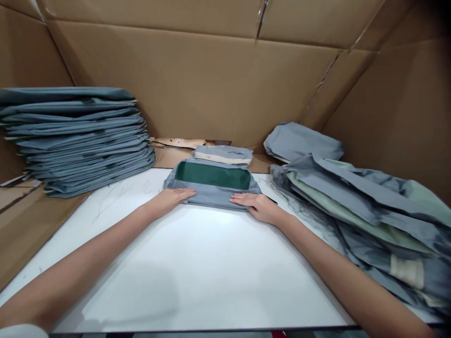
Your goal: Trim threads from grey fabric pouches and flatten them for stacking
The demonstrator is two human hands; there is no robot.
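A grey-blue fabric piece with a dark green panel (213, 175), perhaps a folded bag, lies flat on the white table (211, 263). My left hand (173, 199) rests on its near left corner, fingers stretched out flat. On the near right part lies my right hand (256, 205), its fingers also extended and pressed down on the cloth. Neither hand is wrapped around anything. Just behind the piece sits another folded grey fabric piece (222, 155) with a cream strip along it.
A tall stack of folded grey-blue fabric pieces (84, 141) stands at the left. Loosely heaped grey and pale green fabric pieces (366, 206) cover the right side, with one more grey piece (303, 142) behind them. Cardboard walls (183, 80) enclose the back and sides.
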